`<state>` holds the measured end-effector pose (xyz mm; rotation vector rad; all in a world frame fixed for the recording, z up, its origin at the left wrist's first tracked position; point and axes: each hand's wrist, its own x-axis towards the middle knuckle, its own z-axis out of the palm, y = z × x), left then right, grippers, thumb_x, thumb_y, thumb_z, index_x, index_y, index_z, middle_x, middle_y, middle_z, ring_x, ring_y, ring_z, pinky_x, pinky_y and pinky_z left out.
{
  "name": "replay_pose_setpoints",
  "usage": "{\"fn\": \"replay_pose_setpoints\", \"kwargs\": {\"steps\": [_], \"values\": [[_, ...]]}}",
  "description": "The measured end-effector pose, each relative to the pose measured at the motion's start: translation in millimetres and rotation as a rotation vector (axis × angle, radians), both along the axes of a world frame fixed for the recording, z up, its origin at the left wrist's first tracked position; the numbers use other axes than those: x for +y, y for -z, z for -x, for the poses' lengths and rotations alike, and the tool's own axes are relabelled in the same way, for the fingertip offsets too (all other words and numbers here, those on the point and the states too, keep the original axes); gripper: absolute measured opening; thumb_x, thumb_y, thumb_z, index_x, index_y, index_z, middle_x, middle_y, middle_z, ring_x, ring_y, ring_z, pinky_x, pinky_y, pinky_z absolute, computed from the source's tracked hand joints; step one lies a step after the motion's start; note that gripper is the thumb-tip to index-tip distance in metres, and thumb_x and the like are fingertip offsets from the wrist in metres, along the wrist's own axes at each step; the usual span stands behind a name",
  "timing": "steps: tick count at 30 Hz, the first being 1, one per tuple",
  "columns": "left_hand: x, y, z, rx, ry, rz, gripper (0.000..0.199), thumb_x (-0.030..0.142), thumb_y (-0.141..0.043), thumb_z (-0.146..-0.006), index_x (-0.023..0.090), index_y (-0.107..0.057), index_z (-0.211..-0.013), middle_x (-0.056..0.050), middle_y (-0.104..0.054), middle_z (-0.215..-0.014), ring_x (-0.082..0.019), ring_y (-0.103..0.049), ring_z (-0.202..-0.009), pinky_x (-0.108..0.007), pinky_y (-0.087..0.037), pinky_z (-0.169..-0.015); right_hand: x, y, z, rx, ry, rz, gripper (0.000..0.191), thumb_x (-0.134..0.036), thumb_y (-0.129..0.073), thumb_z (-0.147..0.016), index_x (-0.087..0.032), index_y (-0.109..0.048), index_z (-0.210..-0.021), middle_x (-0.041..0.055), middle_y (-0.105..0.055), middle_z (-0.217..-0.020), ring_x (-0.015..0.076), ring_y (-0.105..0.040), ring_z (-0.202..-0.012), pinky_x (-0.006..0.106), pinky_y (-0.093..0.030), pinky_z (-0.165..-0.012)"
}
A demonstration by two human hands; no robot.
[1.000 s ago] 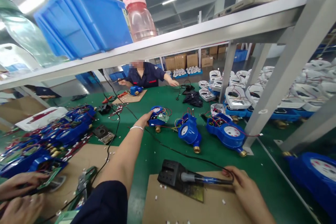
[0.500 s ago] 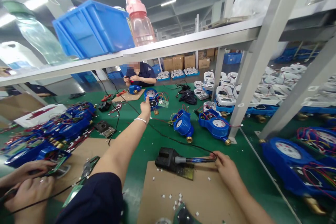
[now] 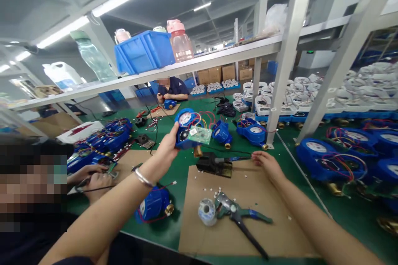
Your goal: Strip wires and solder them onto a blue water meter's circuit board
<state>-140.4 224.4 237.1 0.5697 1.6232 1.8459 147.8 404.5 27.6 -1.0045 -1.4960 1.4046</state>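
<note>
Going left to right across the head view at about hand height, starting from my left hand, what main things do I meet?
Left hand → held blue meter → slim corded tool → right hand → wired blue meters.

Blue meter (image 3: 185,143): held up, tilted, white round dial uppermost, housing open; green circuit board (image 3: 202,134) hangs outside on coloured wires, brass fitting (image 3: 197,151) below. Soldering iron (image 3: 239,158): dark handle, blue band, near-horizontal, front end in black stand (image 3: 205,165).
</note>
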Motion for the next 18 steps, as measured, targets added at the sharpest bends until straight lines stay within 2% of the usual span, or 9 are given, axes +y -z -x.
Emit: {"fn": "replay_pose_setpoints", "kwargs": {"steps": [3, 5, 7, 8, 10, 11, 14, 16, 18], "values": [[-55, 22.8, -55, -0.225, 0.199, 0.102, 0.046, 0.048, -0.062, -0.083, 0.012, -0.064, -0.111, -0.011, -0.071, -0.100, -0.023, -0.066, -0.089, -0.037, -0.055, -0.081, -4, -20.8, -17, 0.078, 0.092, 0.020, 0.020, -0.030, -0.055, -0.071, -0.014, -0.062, -0.082, 0.0121, -0.071, -0.084, 0.0218, -0.068, -0.077, 0.032, -0.055, -0.066], [-77, 36.0, -89, -0.255, 0.334, 0.134, 0.045, 0.046, -0.064, -0.081, 0.013, -0.065, -0.112, -0.011, -0.071, -0.103, -0.023, -0.066, -0.091, -0.034, -0.055, -0.081, -26, -40.5, -34, 0.119, 0.184, -0.009, 0.021, -0.027, -0.053, -0.075, -0.015, -0.061, -0.090, 0.0114, -0.070, -0.091, 0.0208, -0.068, -0.085, 0.032, -0.055, -0.074], [-86, 47.5, -119, -0.278, 0.419, 0.179, 0.045, 0.047, -0.065, -0.080, 0.014, -0.065, -0.112, -0.010, -0.071, -0.104, -0.023, -0.067, -0.089, -0.033, -0.055, -0.078, -68, -65.7, -58, 0.127, 0.288, -0.107, 0.021, -0.025, -0.049, -0.082, -0.018, -0.061, -0.097, 0.0080, -0.068, -0.098, 0.0188, -0.066, -0.093, 0.033, -0.053, -0.082], [-85, 52.7, -132, -0.299, 0.453, 0.212, 0.046, 0.048, -0.064, -0.080, 0.015, -0.065, -0.112, -0.011, -0.071, -0.103, -0.023, -0.067, -0.087, -0.033, -0.055, -0.077, -96, -79.7, -72, 0.078, 0.360, -0.261, 0.022, -0.025, -0.047, -0.085, -0.019, -0.063, -0.098, 0.0073, -0.068, -0.099, 0.0191, -0.065, -0.092, 0.035, -0.053, -0.083], [-78, 62.3, -155, -0.340, 0.538, 0.268, 0.047, 0.049, -0.064, -0.080, 0.014, -0.066, -0.111, -0.011, -0.071, -0.102, -0.024, -0.068, -0.085, -0.034, -0.055, -0.075, -157, -107.0, -97, -0.063, 0.413, -0.534, 0.024, -0.018, -0.043, -0.089, -0.023, -0.065, -0.100, 0.0049, -0.068, -0.101, 0.0187, -0.065, -0.089, 0.038, -0.052, -0.086], [-73, 66.7, -164, -0.350, 0.590, 0.280, 0.047, 0.050, -0.064, -0.080, 0.014, -0.066, -0.110, -0.012, -0.071, -0.101, -0.024, -0.068, -0.084, -0.034, -0.055, -0.075, -186, -118.4, -107, -0.105, 0.385, -0.689, 0.028, -0.012, -0.044, -0.087, -0.024, -0.065, -0.101, 0.0037, -0.067, -0.102, 0.0191, -0.064, -0.093, 0.039, -0.051, -0.088], [-51, 79.7, -191, -0.335, 0.715, 0.254, 0.045, 0.049, -0.066, -0.079, 0.015, -0.067, -0.108, -0.010, -0.072, -0.101, -0.025, -0.068, -0.089, -0.037, -0.055, -0.081, -247, -135.2, -130, -0.259, 0.046, -1.100, 0.049, -0.002, -0.046, -0.079, -0.027, -0.057, -0.120, 0.0040, -0.062, -0.121, 0.0233, -0.056, -0.117, 0.046, -0.046, -0.100], [-37, 89.1, -208, -0.325, 0.746, 0.223, 0.043, 0.050, -0.064, -0.080, 0.016, -0.067, -0.107, -0.010, -0.072, -0.102, -0.026, -0.066, -0.095, -0.038, -0.054, -0.086, -259, -131.6, -141, -0.480, -0.104, -1.186, 0.057, -0.003, -0.048, -0.080, -0.023, -0.047, -0.134, 0.0059, -0.054, -0.135, 0.0255, -0.043, -0.131, 0.051, -0.034, -0.111], [-27, 99.6, -223, -0.321, 0.755, 0.202, 0.041, 0.050, -0.060, -0.083, 0.018, -0.067, -0.106, -0.009, -0.070, -0.106, -0.025, -0.065, -0.099, -0.040, -0.052, -0.090, -255, -121.5, -151, -0.665, -0.132, -1.165, 0.057, -0.009, -0.050, -0.085, -0.020, -0.040, -0.140, 0.0077, -0.047, -0.141, 0.0256, -0.034, -0.137, 0.053, -0.025, -0.115]]}}
